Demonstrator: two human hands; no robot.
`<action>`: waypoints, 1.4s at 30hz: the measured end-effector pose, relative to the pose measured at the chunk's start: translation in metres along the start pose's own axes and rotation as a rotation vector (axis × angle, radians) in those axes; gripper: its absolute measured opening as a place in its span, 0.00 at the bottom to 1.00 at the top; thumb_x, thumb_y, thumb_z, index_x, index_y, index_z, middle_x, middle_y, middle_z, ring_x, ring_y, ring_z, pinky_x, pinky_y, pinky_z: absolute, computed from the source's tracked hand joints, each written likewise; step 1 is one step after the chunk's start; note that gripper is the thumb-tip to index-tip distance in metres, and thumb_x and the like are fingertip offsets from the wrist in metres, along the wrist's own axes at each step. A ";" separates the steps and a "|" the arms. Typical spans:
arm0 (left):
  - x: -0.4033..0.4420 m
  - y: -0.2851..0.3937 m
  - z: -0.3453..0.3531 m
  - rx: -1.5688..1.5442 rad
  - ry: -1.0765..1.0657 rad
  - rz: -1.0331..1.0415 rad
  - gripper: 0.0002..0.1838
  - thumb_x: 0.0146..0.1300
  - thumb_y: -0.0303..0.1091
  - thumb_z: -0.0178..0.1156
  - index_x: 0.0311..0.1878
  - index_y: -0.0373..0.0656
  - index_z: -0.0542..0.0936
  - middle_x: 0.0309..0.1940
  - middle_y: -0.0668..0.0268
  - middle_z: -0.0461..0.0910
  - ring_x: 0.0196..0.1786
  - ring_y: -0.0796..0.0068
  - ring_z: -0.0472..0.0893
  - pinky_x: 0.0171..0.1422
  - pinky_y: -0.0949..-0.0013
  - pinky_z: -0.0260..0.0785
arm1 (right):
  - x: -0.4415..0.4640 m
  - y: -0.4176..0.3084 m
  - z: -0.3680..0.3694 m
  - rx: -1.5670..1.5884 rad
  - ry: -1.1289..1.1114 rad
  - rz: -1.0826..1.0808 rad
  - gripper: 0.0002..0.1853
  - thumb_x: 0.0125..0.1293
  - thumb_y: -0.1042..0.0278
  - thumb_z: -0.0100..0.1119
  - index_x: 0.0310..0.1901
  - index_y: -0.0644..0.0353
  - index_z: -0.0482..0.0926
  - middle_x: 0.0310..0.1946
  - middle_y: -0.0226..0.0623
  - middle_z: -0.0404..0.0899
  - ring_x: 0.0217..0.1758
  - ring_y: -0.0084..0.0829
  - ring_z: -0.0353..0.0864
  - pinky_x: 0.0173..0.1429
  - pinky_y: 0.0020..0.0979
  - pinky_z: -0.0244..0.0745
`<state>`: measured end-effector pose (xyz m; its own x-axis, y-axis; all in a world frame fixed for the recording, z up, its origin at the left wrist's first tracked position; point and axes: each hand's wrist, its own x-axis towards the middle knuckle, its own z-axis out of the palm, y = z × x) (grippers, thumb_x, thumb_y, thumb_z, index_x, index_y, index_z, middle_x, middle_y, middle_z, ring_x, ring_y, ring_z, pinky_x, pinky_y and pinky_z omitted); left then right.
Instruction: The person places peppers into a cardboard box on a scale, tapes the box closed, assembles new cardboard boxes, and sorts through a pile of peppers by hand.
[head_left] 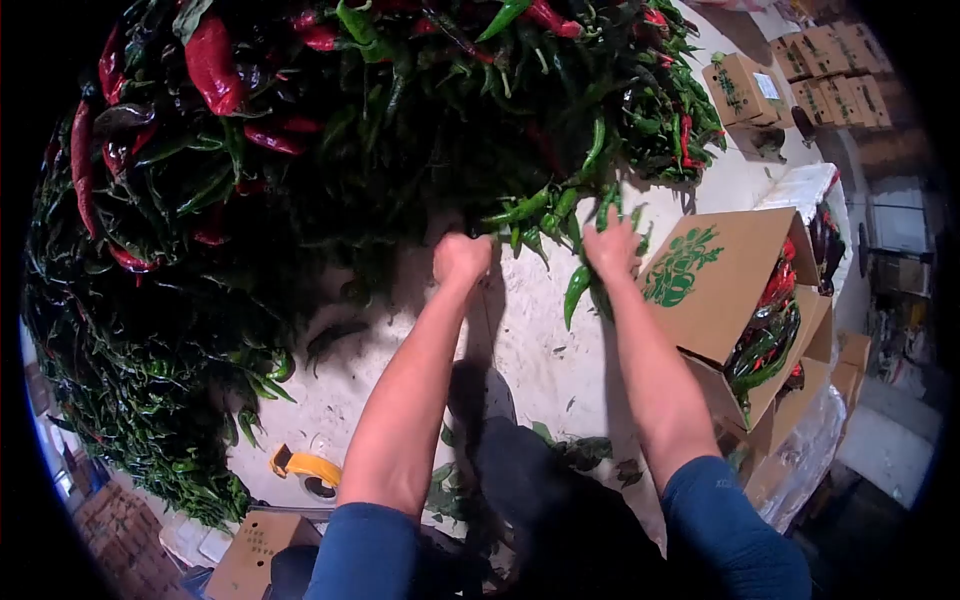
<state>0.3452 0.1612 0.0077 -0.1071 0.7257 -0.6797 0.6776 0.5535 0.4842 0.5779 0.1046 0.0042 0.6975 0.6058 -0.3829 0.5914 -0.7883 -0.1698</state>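
Note:
A large heap of green chili peppers [390,130] fills the upper and left part of the head view, with red ones [212,65] among them. My left hand [462,258] is closed in a fist at the heap's lower edge; whatever it holds is hidden. Over a small group of loose green peppers [530,210] reaches my right hand [612,248], its fingers apart and touching them. One green pepper [576,292] lies just left of that hand, on the pale work surface [545,350].
An open cardboard box [715,280] holding red and green peppers stands right of my right arm. A yellow tape dispenser [308,466] lies at lower left, near another carton [262,555]. Stacked cartons [830,70] are at upper right. Loose leaves [585,452] lie near my body.

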 end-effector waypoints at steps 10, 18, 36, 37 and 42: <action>-0.073 -0.124 -0.029 0.041 -0.125 0.248 0.16 0.56 0.32 0.57 0.46 0.36 0.84 0.39 0.40 0.84 0.48 0.38 0.82 0.54 0.46 0.73 | -0.126 0.014 0.052 -0.313 -0.029 -0.823 0.31 0.61 0.58 0.64 0.68 0.48 0.74 0.73 0.43 0.63 0.76 0.54 0.56 0.74 0.70 0.48; -0.100 -0.135 -0.075 -0.166 0.144 0.368 0.16 0.58 0.32 0.62 0.48 0.36 0.80 0.35 0.56 0.82 0.41 0.66 0.83 0.46 0.62 0.74 | -0.077 -0.054 -0.031 0.219 -0.242 -0.767 0.43 0.63 0.45 0.67 0.72 0.67 0.66 0.65 0.57 0.75 0.67 0.51 0.77 0.72 0.43 0.70; -0.056 -0.058 0.002 0.311 0.152 0.620 0.27 0.58 0.33 0.62 0.64 0.60 0.80 0.64 0.49 0.74 0.62 0.42 0.73 0.67 0.43 0.64 | -0.072 -0.041 0.042 -0.029 -0.146 -0.789 0.31 0.69 0.59 0.57 0.73 0.52 0.64 0.74 0.36 0.63 0.80 0.52 0.53 0.74 0.73 0.49; -0.061 -0.068 0.005 0.267 0.110 0.592 0.26 0.57 0.33 0.62 0.62 0.59 0.82 0.62 0.50 0.75 0.62 0.44 0.73 0.67 0.45 0.64 | -0.082 -0.024 0.045 -0.036 -0.149 -0.782 0.32 0.69 0.61 0.57 0.73 0.52 0.64 0.75 0.37 0.63 0.79 0.52 0.54 0.75 0.71 0.49; -0.069 -0.090 0.003 -0.150 -0.143 0.309 0.18 0.54 0.33 0.65 0.50 0.50 0.86 0.42 0.57 0.87 0.50 0.54 0.84 0.64 0.56 0.69 | -0.109 0.045 0.030 0.244 -0.087 -0.718 0.32 0.62 0.72 0.63 0.69 0.62 0.69 0.57 0.52 0.78 0.62 0.51 0.77 0.67 0.41 0.70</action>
<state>0.2939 0.0604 0.0095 0.1955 0.8093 -0.5540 0.5472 0.3787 0.7464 0.5167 0.0002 0.0108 0.1353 0.9759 -0.1711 0.7745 -0.2119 -0.5961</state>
